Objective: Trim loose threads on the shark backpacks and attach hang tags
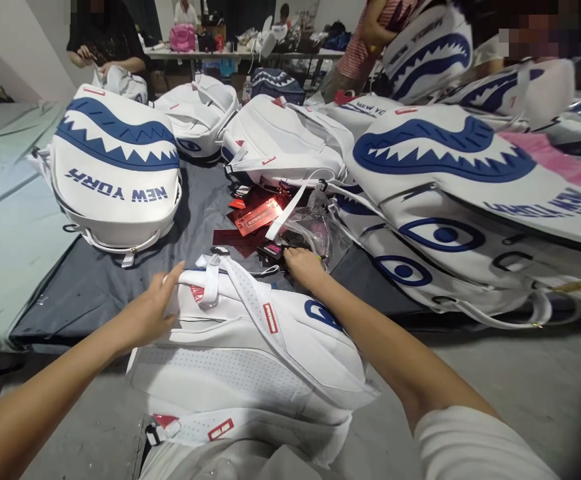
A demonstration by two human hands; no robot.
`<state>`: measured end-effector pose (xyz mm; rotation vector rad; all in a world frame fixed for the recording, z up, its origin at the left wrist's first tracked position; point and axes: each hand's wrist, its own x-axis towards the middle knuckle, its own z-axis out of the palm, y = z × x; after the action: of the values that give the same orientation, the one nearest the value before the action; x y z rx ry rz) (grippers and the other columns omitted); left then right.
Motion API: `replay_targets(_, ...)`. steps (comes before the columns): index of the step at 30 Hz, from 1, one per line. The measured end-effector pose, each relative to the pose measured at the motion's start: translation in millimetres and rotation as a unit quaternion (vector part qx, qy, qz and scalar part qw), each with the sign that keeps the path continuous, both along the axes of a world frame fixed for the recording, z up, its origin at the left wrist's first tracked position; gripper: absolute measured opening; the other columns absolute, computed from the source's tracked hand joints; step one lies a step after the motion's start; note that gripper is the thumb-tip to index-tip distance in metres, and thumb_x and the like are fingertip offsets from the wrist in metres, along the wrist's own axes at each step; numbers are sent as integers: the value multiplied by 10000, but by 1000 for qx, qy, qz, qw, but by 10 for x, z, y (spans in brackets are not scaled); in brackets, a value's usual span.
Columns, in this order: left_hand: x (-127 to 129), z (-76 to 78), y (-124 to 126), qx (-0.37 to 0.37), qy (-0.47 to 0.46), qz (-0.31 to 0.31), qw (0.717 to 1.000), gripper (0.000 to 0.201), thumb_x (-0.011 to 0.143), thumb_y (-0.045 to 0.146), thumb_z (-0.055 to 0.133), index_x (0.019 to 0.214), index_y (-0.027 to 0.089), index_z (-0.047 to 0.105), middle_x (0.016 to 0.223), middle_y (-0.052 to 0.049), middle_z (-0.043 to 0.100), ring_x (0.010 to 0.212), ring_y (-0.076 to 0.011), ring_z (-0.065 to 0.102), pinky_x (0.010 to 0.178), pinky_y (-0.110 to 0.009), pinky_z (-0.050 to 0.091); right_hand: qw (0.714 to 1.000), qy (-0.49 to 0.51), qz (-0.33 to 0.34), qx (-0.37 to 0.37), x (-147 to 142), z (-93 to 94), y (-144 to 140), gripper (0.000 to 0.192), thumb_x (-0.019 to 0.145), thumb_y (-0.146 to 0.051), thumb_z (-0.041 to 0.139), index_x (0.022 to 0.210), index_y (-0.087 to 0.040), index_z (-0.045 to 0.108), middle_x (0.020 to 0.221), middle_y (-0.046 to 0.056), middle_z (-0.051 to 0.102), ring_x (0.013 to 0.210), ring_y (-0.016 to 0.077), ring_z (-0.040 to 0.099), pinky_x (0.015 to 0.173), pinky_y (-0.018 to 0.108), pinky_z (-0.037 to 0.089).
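Note:
A white backpack (250, 360) lies on its side at the table's front edge, against my body, its dotted back panel and straps with red labels facing me. My left hand (153, 310) holds its left end, the fingers partly hidden. Over the bag reaches my right hand (304, 267), its fingers bent down into small dark items (273, 251); what they pinch, if anything, is hidden. Just beyond lie red tags (259, 215), dark red cards (243, 240) and clear plastic bags (337, 233). A white strap end (287, 212) hangs over this pile.
A white backpack with a blue toothed mouth (120, 157) stands at left on dark table cloth (90, 293). Further white backpacks (287, 137) lie behind the pile. Several more are stacked high at right (440, 167). Other people (105, 40) are at the far side.

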<state>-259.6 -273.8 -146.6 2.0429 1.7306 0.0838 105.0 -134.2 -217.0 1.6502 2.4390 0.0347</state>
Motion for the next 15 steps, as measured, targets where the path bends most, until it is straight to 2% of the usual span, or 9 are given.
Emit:
replay_targets(2,-5,48,5,-25,-4,-2,1000,926,812,239,515,1592,269,18,1432,-178,411,1057,-298,659,873,-422,530,999,10,-29,10,19,57,2,329,941,-121,434,1180,-102,660,1128,187,693,1038,272,642,802,325,467)
replay_targets(4,3,98,-8,-31,-17,-10,999,888,839,277,521,1592,263,50,1509,-188,360,1245,-336,574,979,-470,495,999,19,-49,13,75,106,-3,330,925,-141,470,1167,-144,694,1095,158,719,1010,279,667,785,335,487)
replay_targets(6,55,165,-59,24,-30,-9,999,844,871,340,533,1590,247,101,1603,-196,240,1437,-371,370,1091,-539,403,998,28,-56,9,143,152,-27,324,899,-145,513,1139,-176,730,1061,132,740,984,280,686,773,341,511)
replay_targets(8,168,268,-155,141,-52,13,989,774,900,397,536,1574,231,194,1647,-175,158,1513,-372,199,1157,-580,301,998,37,-52,10,184,227,-90,343,881,-134,535,1151,-196,738,1124,114,734,1036,272,682,808,344,534)
replay_targets(9,245,331,-215,203,-77,31,976,721,911,414,536,1552,228,264,1641,-163,197,1510,-360,207,1164,-572,295,997,47,-48,26,181,287,-143,364,886,-124,522,1179,-193,728,1203,116,708,1107,268,661,861,351,537)
replay_targets(11,422,454,-335,255,-177,69,948,565,926,447,535,1438,224,453,1521,-149,435,1382,-315,439,1077,-483,426,986,114,-21,116,104,460,-313,401,916,-108,462,1234,-176,698,1354,124,625,1251,256,584,999,393,505)
replay_targets(12,513,500,-383,222,-248,87,939,499,928,480,530,1349,213,537,1392,-144,564,1226,-284,578,946,-417,512,969,170,9,176,29,568,-434,405,932,-112,437,1242,-175,690,1388,128,598,1292,253,553,1050,427,480)
replay_targets(13,599,526,-419,152,-326,102,928,476,926,524,522,1269,200,585,1260,-139,647,1045,-250,663,777,-349,546,943,233,52,231,-66,684,-578,397,945,-125,429,1237,-185,691,1393,128,593,1305,255,543,1075,462,466)
replay_targets(15,742,512,-449,-38,-469,121,874,535,895,627,519,1166,175,612,1079,-129,708,799,-200,698,539,-254,475,881,340,175,280,-283,903,-915,366,958,-160,457,1230,-229,692,1361,115,621,1286,261,561,1067,506,479)
